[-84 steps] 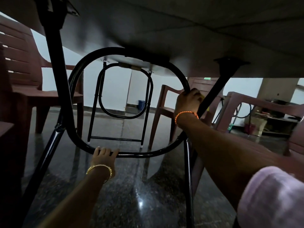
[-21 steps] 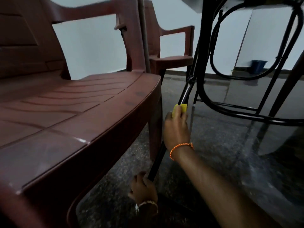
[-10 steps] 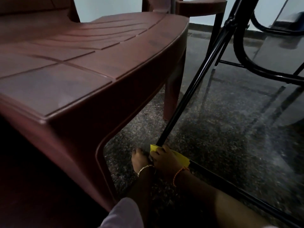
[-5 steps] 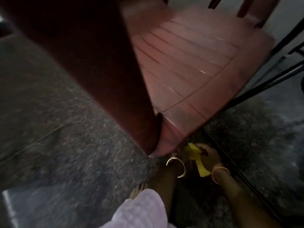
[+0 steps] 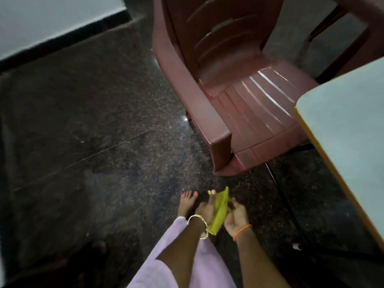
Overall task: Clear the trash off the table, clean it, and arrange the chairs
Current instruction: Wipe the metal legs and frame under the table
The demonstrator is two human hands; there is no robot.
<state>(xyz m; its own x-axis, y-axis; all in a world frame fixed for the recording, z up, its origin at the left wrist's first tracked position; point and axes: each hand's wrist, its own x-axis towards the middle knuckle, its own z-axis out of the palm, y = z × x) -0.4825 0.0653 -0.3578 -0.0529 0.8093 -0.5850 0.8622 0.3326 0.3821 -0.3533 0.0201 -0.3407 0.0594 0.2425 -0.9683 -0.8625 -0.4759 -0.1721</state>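
- The yellow cloth [image 5: 219, 213] hangs between the two hands at about 6 o'clock in the view, low over the dark floor [image 5: 93, 142].
- The left hand [image 5: 204, 209], with a gold bangle [image 5: 198, 226] at its wrist, holds the cloth: its grip is closed on the cloth's upper part, a fingertip showing at the top edge.
- The right hand [image 5: 236, 218], with an orange band [image 5: 242, 231] at its wrist, lies just beside the cloth on its 3 o'clock side, palm up and fingers loosely spread; its fingertips meet the fabric, but whether they pinch it cannot be told.
- A bare foot [image 5: 187, 202] stands on the floor at 9 o'clock of the left hand.
- A brown chair [image 5: 239, 100] stands at 12 to 1 o'clock of the hands, its seat front near them but apart.
- The counter [image 5: 353, 125], pale with a yellowish rim, fills the 3 o'clock edge; its corner overlaps the chair's seat in the view.
- A black frame bar [image 5: 286, 204] runs on the floor under the counter's edge.
- A pale sleeve or garment [image 5: 158, 267] shows at 6 o'clock.
- A white wall [image 5: 41, 23] with a dark skirting sits at 10 o'clock.
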